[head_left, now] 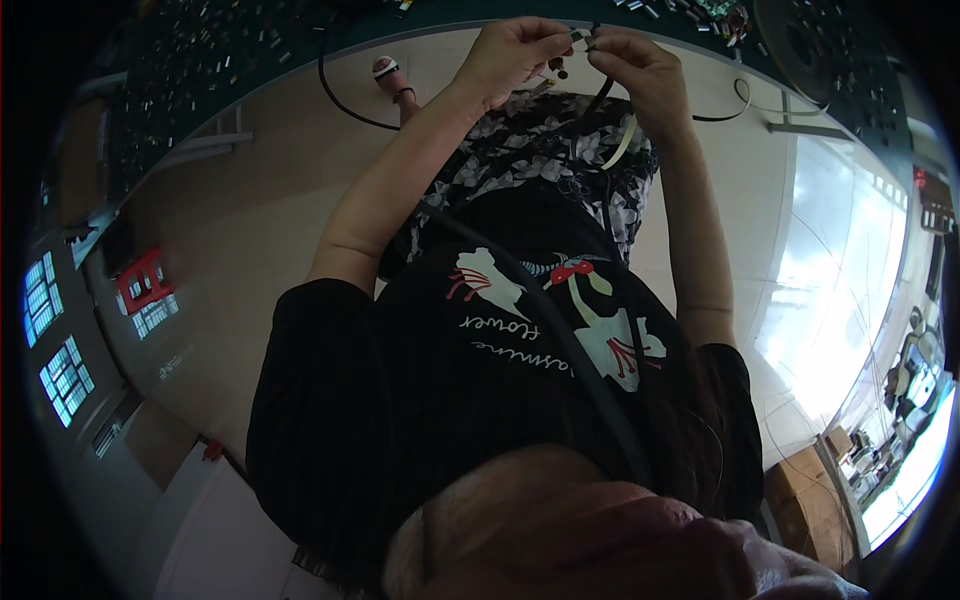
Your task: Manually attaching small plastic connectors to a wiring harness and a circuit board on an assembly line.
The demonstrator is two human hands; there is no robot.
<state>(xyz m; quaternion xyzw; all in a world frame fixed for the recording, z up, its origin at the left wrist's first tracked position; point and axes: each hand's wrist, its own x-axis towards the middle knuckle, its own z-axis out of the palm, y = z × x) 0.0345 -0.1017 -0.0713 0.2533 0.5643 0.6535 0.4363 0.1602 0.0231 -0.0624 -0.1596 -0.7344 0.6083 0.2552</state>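
At the table's edge, above my lap, both hands meet near the top of the view. My left hand (pixel 515 62) pinches a small silvery metal piece (pixel 577 36) between thumb and fingertips. Close beside it, my right hand (pixel 645 78) has its fingers closed on a small dark part at the end of a black cable (pixel 597 100). Whether the two pieces touch cannot be made out. Under the fingertips are small dark, round bits (pixel 559 69). A pale yellow strip (pixel 620 143) hangs below my right hand, over the flowered cloth on my lap.
Many small metal pieces (pixel 215 65) lie scattered over the dark green table (pixel 150 110). A black cord (pixel 335 95) loops off its edge at the left, and a pale wire (pixel 745 100) curls at the right. A red stool (pixel 145 282) stands at the far left. Cardboard boxes (pixel 810 500) are at the lower right.
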